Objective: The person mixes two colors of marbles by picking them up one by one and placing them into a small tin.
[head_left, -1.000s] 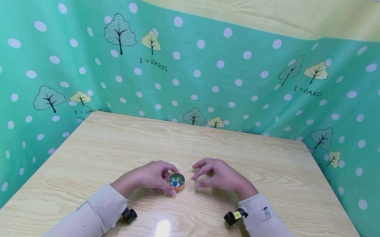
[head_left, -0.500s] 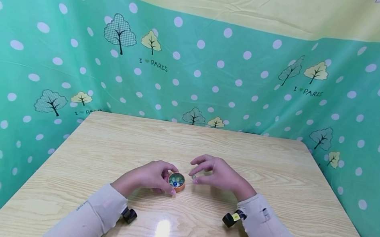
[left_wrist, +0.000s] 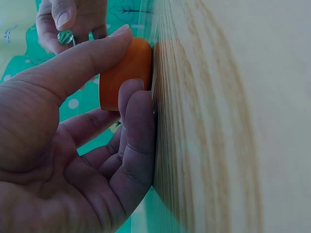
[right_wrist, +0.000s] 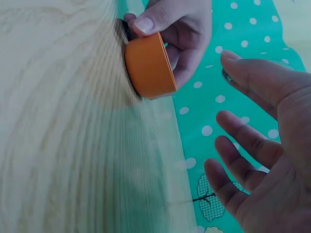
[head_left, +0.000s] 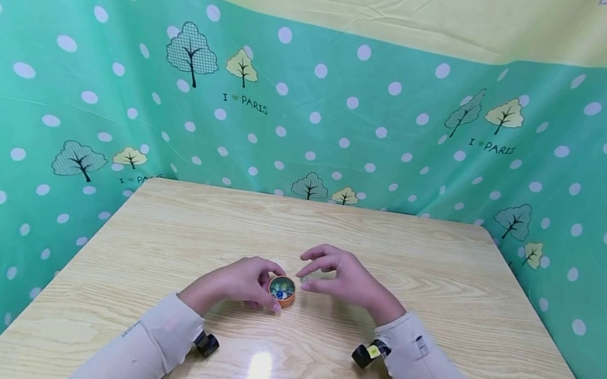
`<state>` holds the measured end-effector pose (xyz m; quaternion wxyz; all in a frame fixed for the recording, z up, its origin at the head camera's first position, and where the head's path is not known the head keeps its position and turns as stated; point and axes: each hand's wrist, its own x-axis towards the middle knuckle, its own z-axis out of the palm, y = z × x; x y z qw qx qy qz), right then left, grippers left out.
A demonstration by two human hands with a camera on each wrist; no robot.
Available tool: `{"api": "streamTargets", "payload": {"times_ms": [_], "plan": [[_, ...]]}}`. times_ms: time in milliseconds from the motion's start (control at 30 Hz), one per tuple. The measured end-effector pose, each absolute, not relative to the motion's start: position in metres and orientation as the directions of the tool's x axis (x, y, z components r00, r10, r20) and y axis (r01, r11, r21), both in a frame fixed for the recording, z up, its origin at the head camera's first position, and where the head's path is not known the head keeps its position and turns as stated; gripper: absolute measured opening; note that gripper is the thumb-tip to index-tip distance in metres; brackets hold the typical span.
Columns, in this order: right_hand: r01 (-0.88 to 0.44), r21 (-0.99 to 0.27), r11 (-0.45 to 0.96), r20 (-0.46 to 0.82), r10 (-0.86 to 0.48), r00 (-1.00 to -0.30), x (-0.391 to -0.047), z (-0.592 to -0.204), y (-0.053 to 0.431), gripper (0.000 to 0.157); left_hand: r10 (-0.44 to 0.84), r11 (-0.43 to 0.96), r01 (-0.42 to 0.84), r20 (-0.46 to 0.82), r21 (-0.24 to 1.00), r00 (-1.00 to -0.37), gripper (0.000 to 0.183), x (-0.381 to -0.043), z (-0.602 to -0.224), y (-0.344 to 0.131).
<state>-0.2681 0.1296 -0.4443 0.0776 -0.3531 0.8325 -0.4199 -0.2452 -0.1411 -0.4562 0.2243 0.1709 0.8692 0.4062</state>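
Observation:
My left hand point(head_left: 241, 281) grips a small round orange container point(head_left: 286, 303) that stands upright on the table, thumb on the near side and fingers round the far side. Inside it lie several glass marbles point(head_left: 281, 291), one of them deep blue. Just right of the container and a little above it, my right hand point(head_left: 348, 280) pinches a clear greenish marble point(left_wrist: 64, 37) between thumb and index finger. Its other fingers are spread, as the right wrist view shows. There the marble point(right_wrist: 227, 75) is mostly hidden behind the thumb. A gap separates the right fingertips from the container.
The light wood-grain table point(head_left: 206, 221) carries the container. A green polka-dot cloth point(head_left: 372, 115) with printed trees hangs behind and along both sides. A black wrist camera point(head_left: 207, 344) sits at the left cuff, another camera point(head_left: 363, 355) at the right.
My right hand has moved left and slightly up, bringing the pinched marble closer to the container. My left hand and the container have stayed in place.

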Motion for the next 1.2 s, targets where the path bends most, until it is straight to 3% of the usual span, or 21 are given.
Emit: {"api": "streamTargets", "payload": {"times_ms": [533, 1200], "plan": [[-0.545, -0.763, 0.348, 0.225, -0.648, -0.728, -0.26, -0.451, 0.118, 0.023, 0.48, 0.595, 0.1, -0.253, 0.798, -0.84, 0.071, -0.245, -0.457, -0.14], [-0.567, -0.729, 0.384, 0.233, -0.639, -0.733, -0.258, -0.457, 0.113, 0.024, 0.488, 0.598, 0.116, -0.246, 0.793, -0.837, 0.075, -0.244, -0.458, -0.141]]}}
